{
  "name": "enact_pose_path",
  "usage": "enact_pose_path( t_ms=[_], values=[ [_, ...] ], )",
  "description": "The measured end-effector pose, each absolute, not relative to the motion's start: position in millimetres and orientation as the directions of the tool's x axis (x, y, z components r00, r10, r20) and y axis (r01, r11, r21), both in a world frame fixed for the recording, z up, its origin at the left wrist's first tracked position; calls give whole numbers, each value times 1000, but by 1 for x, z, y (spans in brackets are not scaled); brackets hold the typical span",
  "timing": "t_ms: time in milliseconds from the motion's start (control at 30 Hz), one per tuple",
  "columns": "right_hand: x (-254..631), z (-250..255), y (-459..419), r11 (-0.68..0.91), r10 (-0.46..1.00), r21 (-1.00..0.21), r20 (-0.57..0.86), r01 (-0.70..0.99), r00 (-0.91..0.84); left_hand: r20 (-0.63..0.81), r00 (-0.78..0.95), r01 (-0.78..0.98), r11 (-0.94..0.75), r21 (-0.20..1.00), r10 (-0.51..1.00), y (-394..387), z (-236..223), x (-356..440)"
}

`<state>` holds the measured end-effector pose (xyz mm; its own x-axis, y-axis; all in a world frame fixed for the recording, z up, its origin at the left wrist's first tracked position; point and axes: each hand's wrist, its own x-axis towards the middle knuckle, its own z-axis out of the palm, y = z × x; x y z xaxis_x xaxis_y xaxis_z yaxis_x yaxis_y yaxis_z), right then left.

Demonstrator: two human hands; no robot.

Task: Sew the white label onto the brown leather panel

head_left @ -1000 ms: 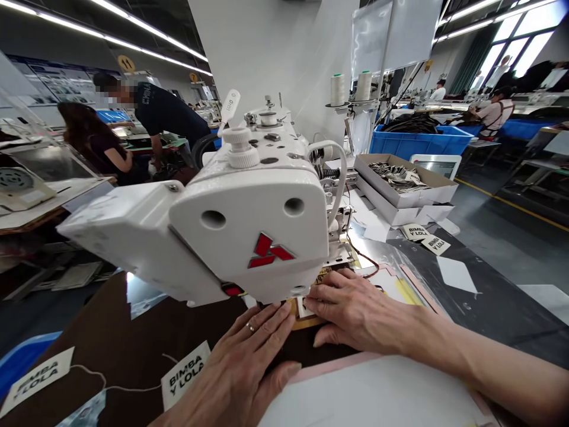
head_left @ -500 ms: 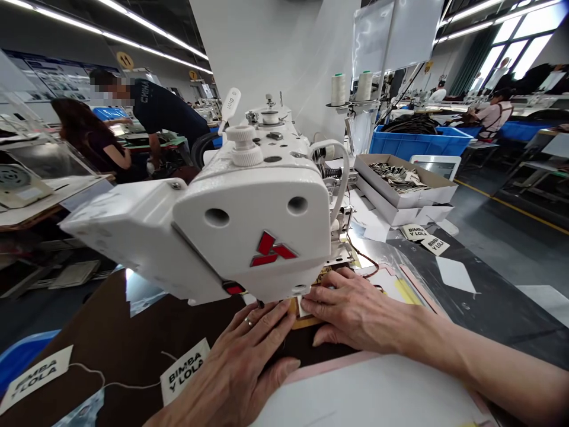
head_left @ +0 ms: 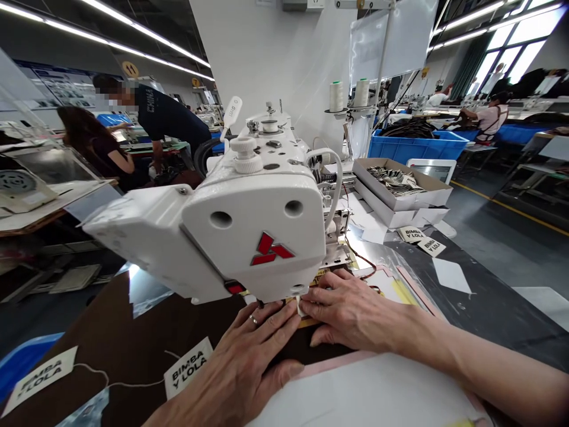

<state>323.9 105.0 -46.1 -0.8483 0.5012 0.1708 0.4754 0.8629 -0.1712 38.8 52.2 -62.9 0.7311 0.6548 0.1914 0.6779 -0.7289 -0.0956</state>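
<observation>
Under the front of a white sewing machine (head_left: 255,237) with a red emblem, both my hands rest on the work. Fingers of my left hand (head_left: 255,350), one with a ring, lie stretched out flat, their tips at a small white piece (head_left: 299,306). From the other side the bent fingertips of my right hand (head_left: 351,311) touch that piece, its thumb held apart. A yellow-edged plate (head_left: 309,322) shows beneath the fingers, over dark brown material (head_left: 133,338). Fingers and machine head hide most of the plate and the stitching spot.
Printed labels joined by thread (head_left: 189,367) lie at left. Loose labels (head_left: 430,245) and a cardboard box (head_left: 400,201) of more labels stand at right. A white sheet (head_left: 355,391) is nearest me. Thread cones (head_left: 336,96) stand behind. Co-workers sit and bend at other tables.
My left fingertips have moved closer to my right ones, covering more of the yellow-edged plate. The white piece looks narrower between them. The view has shifted slightly.
</observation>
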Motion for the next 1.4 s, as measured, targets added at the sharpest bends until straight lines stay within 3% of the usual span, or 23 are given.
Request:
enact_pose_path(
  t_ms=[200,333,433,700,900,1000,1233,1400],
  values=[
    [342,-36,112,867,490,-224,235,444,-839,169,727,682,-730,-56,666,57,-61,44],
    [373,-27,113,757,653,-289,314,586,-689,231,640,760,-648,-48,733,52,-63,52],
    [379,-26,105,727,687,-318,339,609,-643,239,630,769,-636,-60,739,50,-63,56],
    [355,-44,95,809,587,-230,269,541,-764,180,616,787,-612,-81,767,53,-64,59],
    [377,-53,87,651,749,-137,280,747,-601,165,674,733,-679,-32,720,56,-63,55],
    [380,-53,85,585,794,-77,257,807,-551,193,602,788,-615,10,775,54,-66,55],
    [336,-37,98,843,538,-143,246,518,-807,197,682,717,-697,5,704,60,-72,48],
    [324,-37,107,857,515,-130,193,498,-835,228,744,665,-729,-161,628,61,-60,51]
  ],
)
